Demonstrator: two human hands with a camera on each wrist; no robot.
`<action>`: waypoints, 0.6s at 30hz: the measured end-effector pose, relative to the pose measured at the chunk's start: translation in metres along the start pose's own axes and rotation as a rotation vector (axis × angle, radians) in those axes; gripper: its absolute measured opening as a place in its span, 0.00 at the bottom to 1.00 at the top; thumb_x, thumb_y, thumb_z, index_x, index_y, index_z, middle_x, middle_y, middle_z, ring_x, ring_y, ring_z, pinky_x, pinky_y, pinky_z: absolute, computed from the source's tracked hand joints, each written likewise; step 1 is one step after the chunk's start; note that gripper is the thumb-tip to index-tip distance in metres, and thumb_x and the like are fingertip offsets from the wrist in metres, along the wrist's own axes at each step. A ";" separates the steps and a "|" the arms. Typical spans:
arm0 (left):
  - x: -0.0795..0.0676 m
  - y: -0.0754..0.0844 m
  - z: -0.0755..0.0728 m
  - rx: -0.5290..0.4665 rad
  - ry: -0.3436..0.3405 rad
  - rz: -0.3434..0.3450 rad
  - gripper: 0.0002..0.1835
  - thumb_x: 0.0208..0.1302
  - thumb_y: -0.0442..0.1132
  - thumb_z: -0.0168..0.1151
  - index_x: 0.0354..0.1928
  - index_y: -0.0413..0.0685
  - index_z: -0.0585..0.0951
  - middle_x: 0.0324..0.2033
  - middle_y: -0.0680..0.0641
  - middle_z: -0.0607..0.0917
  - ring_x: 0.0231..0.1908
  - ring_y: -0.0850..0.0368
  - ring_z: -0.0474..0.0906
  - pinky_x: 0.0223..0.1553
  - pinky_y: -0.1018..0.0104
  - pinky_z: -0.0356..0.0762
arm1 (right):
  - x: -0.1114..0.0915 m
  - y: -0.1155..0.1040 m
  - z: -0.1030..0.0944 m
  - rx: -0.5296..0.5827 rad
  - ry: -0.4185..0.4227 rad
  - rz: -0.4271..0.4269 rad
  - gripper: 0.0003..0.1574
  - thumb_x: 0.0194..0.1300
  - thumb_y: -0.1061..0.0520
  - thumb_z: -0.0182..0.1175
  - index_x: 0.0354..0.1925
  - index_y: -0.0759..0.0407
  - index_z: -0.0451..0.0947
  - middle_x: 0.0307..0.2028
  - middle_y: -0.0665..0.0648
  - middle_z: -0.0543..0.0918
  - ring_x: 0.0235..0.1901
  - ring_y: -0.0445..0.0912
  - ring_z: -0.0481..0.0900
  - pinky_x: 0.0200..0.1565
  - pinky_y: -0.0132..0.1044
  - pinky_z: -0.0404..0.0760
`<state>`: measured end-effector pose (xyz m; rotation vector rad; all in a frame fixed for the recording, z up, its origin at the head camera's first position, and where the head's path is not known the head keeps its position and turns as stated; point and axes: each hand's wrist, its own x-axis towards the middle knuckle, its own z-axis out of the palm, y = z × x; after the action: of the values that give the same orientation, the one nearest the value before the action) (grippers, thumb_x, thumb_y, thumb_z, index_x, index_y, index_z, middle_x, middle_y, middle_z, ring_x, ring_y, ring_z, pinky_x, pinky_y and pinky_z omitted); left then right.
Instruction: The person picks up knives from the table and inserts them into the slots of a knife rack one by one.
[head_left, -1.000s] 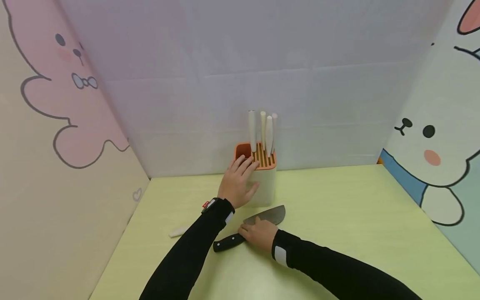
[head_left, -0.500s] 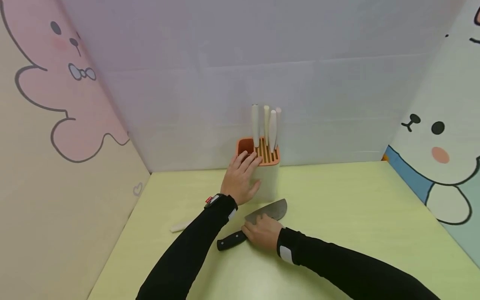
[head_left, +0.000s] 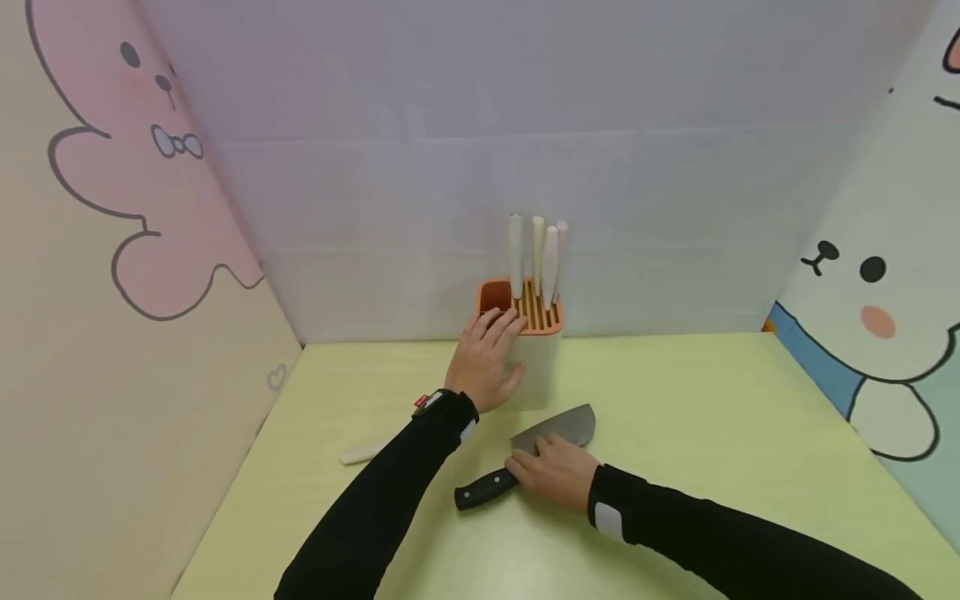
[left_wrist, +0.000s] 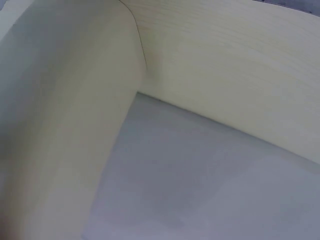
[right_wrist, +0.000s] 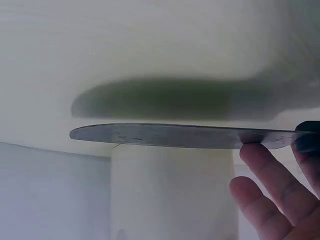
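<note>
My right hand [head_left: 555, 471] grips a broad kitchen knife [head_left: 573, 423] where the blade meets its black, riveted handle. In the right wrist view the blade [right_wrist: 165, 135] appears edge-on, with its shadow on the table apart from it and two of the fingertips [right_wrist: 257, 155] close to the metal. My left hand [head_left: 487, 358] rests on the left front of a pale knife block [head_left: 542, 367], fingers extended over its orange rim and thumb on its front. Several white and cream handles [head_left: 550, 262] stand upright in the slots. The left wrist view does not show the hand.
A white handle-like piece [head_left: 360, 452] lies on the yellow table [head_left: 690, 450], partly hidden by the left sleeve [head_left: 382, 492]. The block stands near the back wall [head_left: 420, 217]. Cartoon-printed walls close off both sides.
My right hand and the knife have shifted right relative to the block. The left hand stays at the block's rim. The head view has shifted slightly.
</note>
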<state>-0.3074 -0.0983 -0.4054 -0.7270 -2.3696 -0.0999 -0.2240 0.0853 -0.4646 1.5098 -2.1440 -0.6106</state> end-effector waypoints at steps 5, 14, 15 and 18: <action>0.000 0.000 0.000 0.022 0.015 0.002 0.36 0.61 0.52 0.58 0.68 0.49 0.60 0.66 0.47 0.65 0.67 0.48 0.53 0.70 0.51 0.46 | -0.021 0.016 -0.015 0.071 -0.020 0.052 0.27 0.60 0.48 0.65 0.56 0.53 0.72 0.48 0.52 0.79 0.37 0.49 0.80 0.38 0.39 0.83; 0.002 0.001 -0.001 0.010 0.026 -0.003 0.37 0.57 0.48 0.60 0.68 0.46 0.61 0.66 0.46 0.65 0.66 0.48 0.54 0.70 0.51 0.46 | -0.048 0.044 -0.041 0.126 0.073 0.140 0.34 0.54 0.55 0.70 0.58 0.59 0.71 0.49 0.56 0.80 0.43 0.52 0.79 0.41 0.42 0.83; 0.002 0.002 -0.001 0.006 0.024 -0.007 0.37 0.57 0.47 0.60 0.68 0.46 0.61 0.66 0.45 0.65 0.66 0.49 0.54 0.70 0.51 0.46 | -0.050 0.048 -0.044 0.130 0.097 0.147 0.34 0.53 0.56 0.70 0.58 0.59 0.71 0.49 0.56 0.80 0.44 0.52 0.79 0.41 0.42 0.83; 0.001 0.004 0.000 0.002 0.008 -0.021 0.37 0.57 0.47 0.60 0.68 0.46 0.60 0.67 0.45 0.64 0.66 0.50 0.54 0.70 0.52 0.45 | -0.056 0.060 -0.053 0.172 0.181 0.178 0.36 0.50 0.61 0.71 0.57 0.61 0.71 0.48 0.58 0.80 0.44 0.52 0.79 0.41 0.44 0.83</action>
<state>-0.3059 -0.0944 -0.4058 -0.6991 -2.3701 -0.1089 -0.2206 0.1509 -0.3925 1.3806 -2.2031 -0.2249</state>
